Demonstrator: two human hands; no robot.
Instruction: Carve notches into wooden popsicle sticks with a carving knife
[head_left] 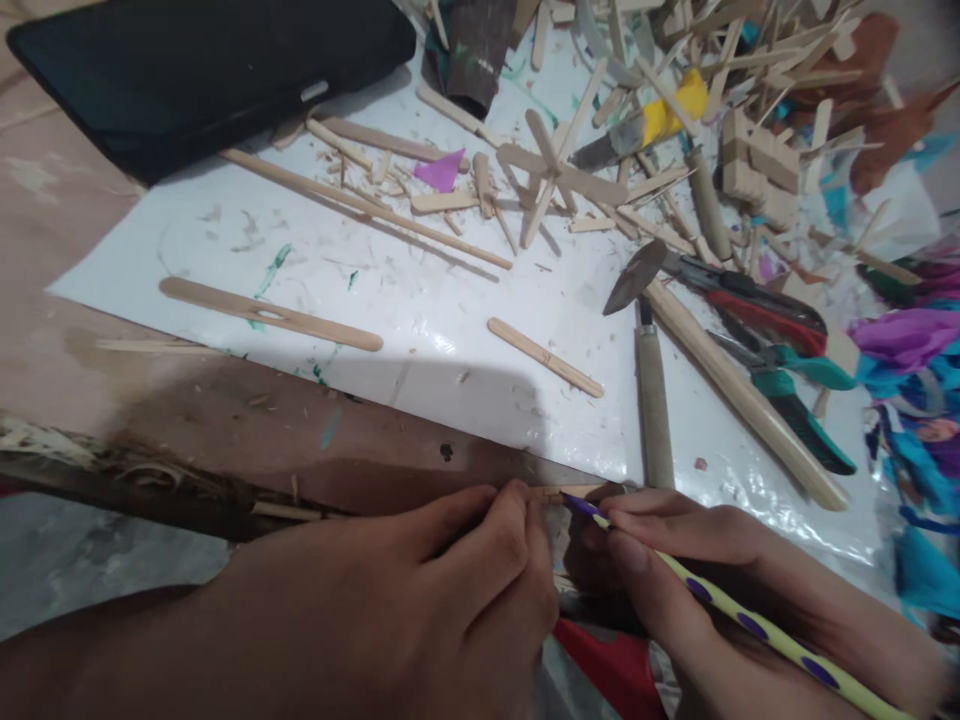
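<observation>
My right hand (697,580) grips a pale yellow pencil (720,600) with purple dots. The pencil's purple tip touches a small wooden craft stick (585,490) at the table's near edge. Curled fingers of my left hand (457,575) pinch this stick's left end and hide most of it. Just beyond, on white paper, lie a short craft stick (545,357) and a longer, wider one (270,315) with a slot in it. A wooden-handled tool (655,410) rests close to my right fingers.
A hammer (750,390), green-handled pliers (802,420) and a red-and-black tool (772,310) lie at right. Behind are piled craft sticks (555,170), shavings and a yellow-ended tool (637,130). A dark tablet-like device (217,80) stands back left. Colourful scraps (915,340) edge the right.
</observation>
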